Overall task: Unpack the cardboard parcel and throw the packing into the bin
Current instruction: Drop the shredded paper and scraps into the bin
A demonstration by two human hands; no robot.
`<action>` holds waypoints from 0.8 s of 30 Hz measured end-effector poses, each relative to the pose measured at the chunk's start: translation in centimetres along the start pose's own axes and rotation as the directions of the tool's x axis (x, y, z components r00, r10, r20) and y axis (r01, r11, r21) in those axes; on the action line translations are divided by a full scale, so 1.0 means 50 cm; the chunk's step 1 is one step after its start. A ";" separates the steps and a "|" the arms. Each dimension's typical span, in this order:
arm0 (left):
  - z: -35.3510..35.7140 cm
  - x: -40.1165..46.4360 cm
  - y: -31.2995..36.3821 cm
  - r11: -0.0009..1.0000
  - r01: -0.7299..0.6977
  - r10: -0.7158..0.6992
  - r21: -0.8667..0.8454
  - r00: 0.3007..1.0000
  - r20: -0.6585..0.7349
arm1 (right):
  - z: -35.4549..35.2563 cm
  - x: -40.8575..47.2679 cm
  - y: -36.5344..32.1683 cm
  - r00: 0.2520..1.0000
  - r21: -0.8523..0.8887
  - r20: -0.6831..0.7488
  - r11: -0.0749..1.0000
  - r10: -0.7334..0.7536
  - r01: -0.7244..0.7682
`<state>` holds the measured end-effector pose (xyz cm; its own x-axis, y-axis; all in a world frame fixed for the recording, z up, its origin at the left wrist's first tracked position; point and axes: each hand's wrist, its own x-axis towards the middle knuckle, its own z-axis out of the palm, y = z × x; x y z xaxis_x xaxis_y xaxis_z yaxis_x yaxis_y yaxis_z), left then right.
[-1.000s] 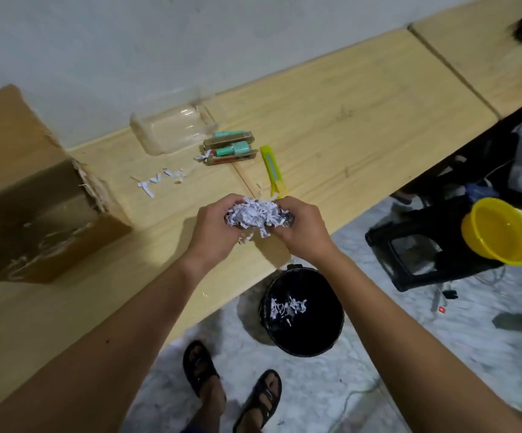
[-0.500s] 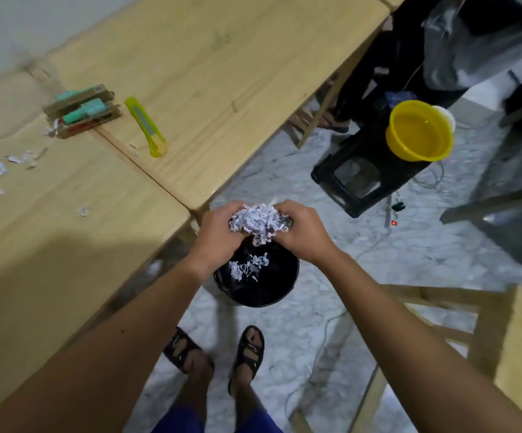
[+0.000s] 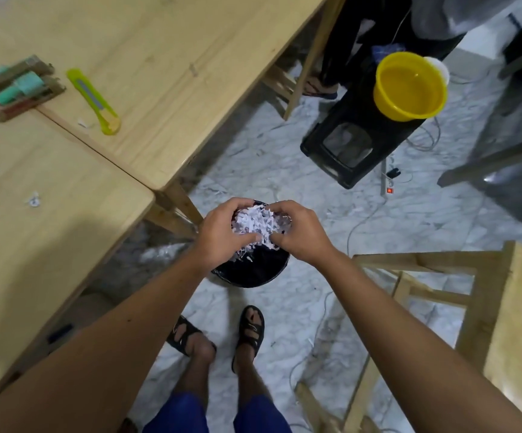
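Observation:
A wad of white shredded paper [image 3: 258, 223] is cupped between my left hand [image 3: 223, 237] and my right hand [image 3: 297, 234], both closed around it. The wad hangs directly above the round black bin [image 3: 253, 273] on the marble floor, and some loose shreds trail down under my fingers into the bin's mouth. The cardboard parcel is out of view. Two unpacked items with teal parts [image 3: 19, 87] lie at the far left of the wooden table [image 3: 165, 57].
A yellow-green box cutter [image 3: 95, 101] lies on the table near a few paper scraps [image 3: 33, 200]. A yellow bowl [image 3: 409, 85] sits on a black stool [image 3: 353, 145]. A wooden chair frame [image 3: 441, 276] stands at right. Cables run over the floor. My sandalled feet [image 3: 222, 332] stand just behind the bin.
My hands carried the paper wad from over the table's edge out and down to above the bin. The view swung right, so the cardboard box left the frame.

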<state>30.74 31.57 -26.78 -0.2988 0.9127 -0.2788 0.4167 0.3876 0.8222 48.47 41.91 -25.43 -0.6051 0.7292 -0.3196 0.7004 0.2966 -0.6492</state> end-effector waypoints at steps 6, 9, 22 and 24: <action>-0.004 0.000 -0.023 0.999 0.009 -0.009 -0.041 1.000 -0.008 | 0.005 -0.005 0.016 0.999 0.061 -0.037 0.998 -0.027 0.029; -0.013 -0.002 -0.034 0.998 0.025 -0.027 -0.058 0.999 -0.029 | 0.008 -0.005 0.019 0.998 0.060 -0.051 0.997 -0.045 0.049; -0.213 -0.048 -0.008 0.992 -0.030 -0.014 -0.123 0.939 -0.344 | 0.006 0.065 -0.183 0.963 0.129 -0.051 0.955 -0.264 0.268; -0.271 -0.067 -0.024 0.990 -0.036 -0.027 -0.134 0.896 -0.443 | 0.018 0.092 -0.247 0.948 0.135 -0.040 0.939 -0.315 0.317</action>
<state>19.59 26.31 -20.08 -0.6594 0.7499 -0.0525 0.3081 0.3333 0.8910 36.68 41.05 -19.52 -0.7789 0.6231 -0.0712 0.4147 0.4265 -0.8038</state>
